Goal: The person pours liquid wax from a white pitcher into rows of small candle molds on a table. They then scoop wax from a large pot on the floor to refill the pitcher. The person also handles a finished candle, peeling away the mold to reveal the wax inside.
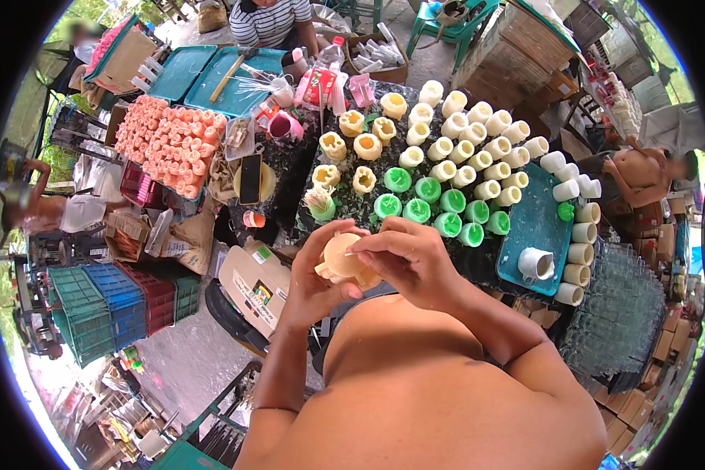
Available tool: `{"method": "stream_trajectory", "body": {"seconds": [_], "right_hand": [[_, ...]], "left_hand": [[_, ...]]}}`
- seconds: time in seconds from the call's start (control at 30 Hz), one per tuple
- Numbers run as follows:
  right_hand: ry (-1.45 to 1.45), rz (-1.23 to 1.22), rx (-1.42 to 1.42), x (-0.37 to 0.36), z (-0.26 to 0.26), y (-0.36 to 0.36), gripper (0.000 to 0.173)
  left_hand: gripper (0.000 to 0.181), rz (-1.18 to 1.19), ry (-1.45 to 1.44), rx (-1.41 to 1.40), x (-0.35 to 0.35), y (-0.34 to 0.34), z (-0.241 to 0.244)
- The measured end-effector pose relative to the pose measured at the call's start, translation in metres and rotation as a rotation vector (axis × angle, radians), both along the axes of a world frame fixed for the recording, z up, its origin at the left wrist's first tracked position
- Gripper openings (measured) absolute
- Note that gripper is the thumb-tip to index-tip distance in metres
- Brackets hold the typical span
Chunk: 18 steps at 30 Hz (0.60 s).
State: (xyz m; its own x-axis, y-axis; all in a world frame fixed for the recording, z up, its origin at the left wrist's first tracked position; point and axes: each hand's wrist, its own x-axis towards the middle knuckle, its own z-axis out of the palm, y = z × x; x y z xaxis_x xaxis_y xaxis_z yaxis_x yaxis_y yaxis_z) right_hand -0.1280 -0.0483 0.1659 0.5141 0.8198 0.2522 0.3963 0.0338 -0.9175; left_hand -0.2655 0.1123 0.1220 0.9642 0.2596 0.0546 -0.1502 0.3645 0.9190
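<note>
My left hand [317, 282] cups a cream-coloured moulded piece [342, 256] with a round flat face and knobbly sides, perhaps a candle mould. My right hand [408, 258] pinches a thin white wick [351, 254] at that face, thumb and index finger together. Just beyond, on the dark wax-spattered table [382, 202], stands a green cup-shaped holder [319, 205] full of pale wicks. Several cylindrical moulds filled with green wax [417, 210] have wicks standing in them. Cream moulds with scalloped openings [364, 179] and rows of round cream moulds [461, 151] stand farther back.
A teal tray [508, 255] on the right carries a white pitcher [536, 264]. Pink candles [182, 144] crowd the left side near a phone [250, 178]. Plastic crates [103, 311] and a chair [255, 288] are at left. A person in stripes [270, 23] sits opposite.
</note>
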Motion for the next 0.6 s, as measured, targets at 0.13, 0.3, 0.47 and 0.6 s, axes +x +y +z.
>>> {"method": "stream_trajectory", "body": {"seconds": [0.13, 0.3, 0.47, 0.6], "right_hand": [[-0.129, -0.009, -0.009, 0.007, 0.022, -0.008, 0.017], [-0.467, -0.054, -0.069, 0.022, 0.045, -0.014, 0.013], [-0.737, -0.092, -0.115, 0.02, 0.061, -0.012, 0.014], [-0.769, -0.108, -0.077, 0.014, 0.055, -0.007, 0.017]], "left_hand": [[0.067, 0.082, -0.037, 0.143, 0.003, 0.005, 0.001], [0.04, 0.259, -0.078, 0.499, 0.007, 0.003, 0.006], [0.044, 0.361, -0.075, 0.841, 0.009, 0.002, 0.015], [0.044, 0.392, -0.068, 0.898, 0.01, -0.001, 0.021]]}}
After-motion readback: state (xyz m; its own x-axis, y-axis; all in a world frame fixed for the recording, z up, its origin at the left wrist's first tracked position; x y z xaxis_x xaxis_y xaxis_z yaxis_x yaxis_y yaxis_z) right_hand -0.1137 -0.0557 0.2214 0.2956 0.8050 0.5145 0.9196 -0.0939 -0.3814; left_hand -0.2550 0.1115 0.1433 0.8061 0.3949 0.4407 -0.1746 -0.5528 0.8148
